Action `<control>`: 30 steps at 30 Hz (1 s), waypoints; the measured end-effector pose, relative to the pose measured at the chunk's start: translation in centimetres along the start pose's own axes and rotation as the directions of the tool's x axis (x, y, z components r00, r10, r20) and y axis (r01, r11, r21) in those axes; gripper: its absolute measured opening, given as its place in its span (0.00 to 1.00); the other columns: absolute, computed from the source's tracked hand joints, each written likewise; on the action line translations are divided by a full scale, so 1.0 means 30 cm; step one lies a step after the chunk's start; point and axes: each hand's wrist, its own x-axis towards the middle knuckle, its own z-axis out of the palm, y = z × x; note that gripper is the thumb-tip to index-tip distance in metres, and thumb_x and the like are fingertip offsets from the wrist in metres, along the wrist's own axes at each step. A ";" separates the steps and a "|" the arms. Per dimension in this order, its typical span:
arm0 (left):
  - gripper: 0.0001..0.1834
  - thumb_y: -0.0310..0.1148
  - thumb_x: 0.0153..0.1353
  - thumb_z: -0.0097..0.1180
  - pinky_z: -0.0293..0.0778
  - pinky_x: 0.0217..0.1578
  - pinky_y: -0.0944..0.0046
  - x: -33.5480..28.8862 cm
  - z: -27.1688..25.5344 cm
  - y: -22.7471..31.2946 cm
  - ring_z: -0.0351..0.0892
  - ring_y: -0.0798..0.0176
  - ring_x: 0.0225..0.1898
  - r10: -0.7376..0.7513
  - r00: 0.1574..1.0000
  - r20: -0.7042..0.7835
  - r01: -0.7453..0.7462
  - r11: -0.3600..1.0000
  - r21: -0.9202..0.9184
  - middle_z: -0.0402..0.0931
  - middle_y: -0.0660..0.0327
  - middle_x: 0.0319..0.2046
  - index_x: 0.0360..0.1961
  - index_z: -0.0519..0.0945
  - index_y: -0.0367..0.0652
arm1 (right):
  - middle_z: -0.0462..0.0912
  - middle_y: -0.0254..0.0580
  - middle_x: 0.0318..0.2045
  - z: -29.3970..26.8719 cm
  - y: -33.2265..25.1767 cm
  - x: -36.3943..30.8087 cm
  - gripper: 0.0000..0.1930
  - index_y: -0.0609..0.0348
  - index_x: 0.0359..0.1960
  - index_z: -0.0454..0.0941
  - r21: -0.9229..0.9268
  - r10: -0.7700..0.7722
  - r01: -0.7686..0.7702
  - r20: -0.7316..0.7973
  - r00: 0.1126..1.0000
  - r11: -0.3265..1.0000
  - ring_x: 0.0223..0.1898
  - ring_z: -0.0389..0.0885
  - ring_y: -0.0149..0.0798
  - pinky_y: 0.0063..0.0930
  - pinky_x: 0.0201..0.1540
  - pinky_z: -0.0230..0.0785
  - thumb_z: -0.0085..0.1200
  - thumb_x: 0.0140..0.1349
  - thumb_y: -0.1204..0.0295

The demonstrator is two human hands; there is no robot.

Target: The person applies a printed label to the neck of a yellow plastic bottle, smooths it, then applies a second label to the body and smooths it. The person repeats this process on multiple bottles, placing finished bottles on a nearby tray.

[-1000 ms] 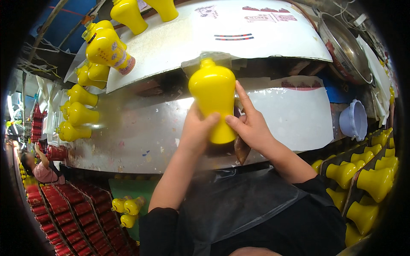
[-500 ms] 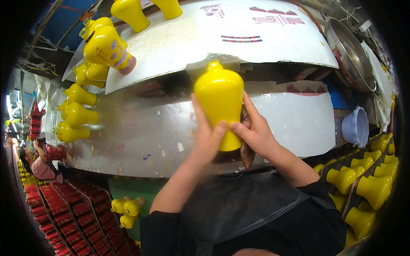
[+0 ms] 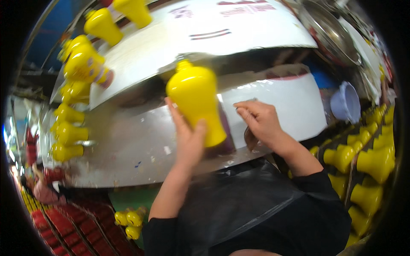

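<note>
Left hand [image 3: 190,138] grips the yellow bottle [image 3: 196,94]; right hand [image 3: 264,123] curls pinched, contents unclear.

Pale-violet tub [image 3: 345,103] and metal basin [image 3: 332,32] at right, red stacks [image 3: 64,224], perhaps boxes, at lower left

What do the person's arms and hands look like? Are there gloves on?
No gloves! The left hand and right hand are both bare, and so are the forearms. I see no watch or bracelet on either wrist. Black sleeves cover the upper arms and stop around the elbows. The picture is too blurry to check for small marks.
</note>
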 end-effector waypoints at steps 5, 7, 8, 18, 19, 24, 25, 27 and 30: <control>0.50 0.25 0.65 0.56 0.52 0.74 0.54 -0.004 0.000 -0.009 0.57 0.50 0.75 -0.040 0.998 0.051 0.048 0.985 -0.168 0.54 0.50 0.76 0.81 0.38 0.46 | 0.85 0.56 0.39 -0.304 0.299 -0.074 0.14 0.55 0.51 0.86 -0.541 0.179 -0.397 -0.410 0.894 0.742 0.40 0.85 0.56 0.43 0.45 0.78 0.62 0.65 0.68; 0.44 0.27 0.67 0.58 0.54 0.74 0.55 0.002 -0.008 0.002 0.61 0.53 0.73 -0.102 0.990 0.097 0.122 0.966 -0.227 0.61 0.51 0.72 0.80 0.50 0.45 | 0.84 0.60 0.42 -0.389 0.404 -0.103 0.19 0.55 0.57 0.84 -0.596 0.241 -0.466 -0.420 0.875 0.654 0.43 0.85 0.59 0.45 0.48 0.78 0.62 0.65 0.67; 0.39 0.29 0.65 0.60 0.57 0.73 0.56 0.008 -0.010 0.007 0.65 0.54 0.70 -0.144 0.984 0.103 0.166 0.952 -0.258 0.66 0.53 0.67 0.75 0.58 0.41 | 0.84 0.61 0.43 -0.408 0.449 -0.106 0.20 0.55 0.58 0.83 -0.605 0.262 -0.478 -0.414 0.872 0.637 0.44 0.85 0.59 0.45 0.49 0.78 0.62 0.65 0.67; 0.47 0.38 0.75 0.53 0.42 0.77 0.54 -0.034 0.028 -0.033 0.45 0.51 0.80 0.095 0.995 -0.040 -0.092 0.992 0.081 0.41 0.50 0.81 0.82 0.36 0.44 | 0.79 0.61 0.52 -0.416 0.574 0.031 0.20 0.52 0.61 0.82 -0.701 0.371 -0.459 -0.289 0.883 0.546 0.47 0.84 0.60 0.46 0.53 0.77 0.55 0.68 0.71; 0.47 0.39 0.75 0.52 0.41 0.77 0.54 -0.033 0.025 -0.036 0.43 0.52 0.81 0.092 0.995 -0.028 -0.089 0.992 0.089 0.40 0.50 0.81 0.82 0.35 0.44 | 0.79 0.61 0.52 -0.412 0.563 0.026 0.20 0.52 0.61 0.82 -0.708 0.366 -0.433 -0.258 0.894 0.558 0.47 0.84 0.60 0.46 0.53 0.78 0.54 0.68 0.72; 0.48 0.40 0.75 0.52 0.43 0.77 0.54 -0.027 0.007 -0.032 0.46 0.51 0.80 0.074 0.997 0.027 -0.077 0.987 0.141 0.43 0.49 0.80 0.82 0.33 0.46 | 0.80 0.58 0.51 -0.391 0.504 -0.009 0.21 0.48 0.61 0.83 -0.599 0.388 -0.495 -0.310 0.868 0.629 0.48 0.84 0.58 0.44 0.53 0.77 0.62 0.64 0.69; 0.48 0.39 0.75 0.52 0.44 0.76 0.54 -0.027 0.007 -0.031 0.47 0.51 0.80 0.063 0.997 0.042 -0.068 0.990 0.120 0.44 0.48 0.80 0.82 0.33 0.46 | 0.80 0.58 0.51 -0.393 0.496 -0.007 0.22 0.47 0.61 0.83 -0.553 0.360 -0.495 -0.341 0.869 0.670 0.49 0.84 0.58 0.43 0.54 0.77 0.64 0.63 0.68; 0.47 0.39 0.75 0.52 0.46 0.76 0.54 -0.029 0.010 -0.029 0.49 0.50 0.79 0.047 0.998 0.028 -0.049 0.997 0.060 0.46 0.47 0.79 0.82 0.34 0.45 | 0.80 0.58 0.51 -0.405 0.486 0.007 0.24 0.46 0.60 0.83 -0.541 0.313 -0.427 -0.293 0.903 0.725 0.50 0.84 0.57 0.43 0.54 0.76 0.67 0.60 0.67; 0.47 0.37 0.73 0.53 0.49 0.75 0.53 -0.037 0.025 -0.033 0.53 0.49 0.77 0.044 0.999 -0.025 -0.045 0.999 -0.022 0.49 0.46 0.78 0.82 0.36 0.41 | 0.82 0.57 0.48 -0.423 0.475 0.038 0.24 0.47 0.59 0.84 -0.542 0.315 -0.372 -0.198 0.928 0.753 0.51 0.83 0.56 0.42 0.55 0.75 0.69 0.59 0.66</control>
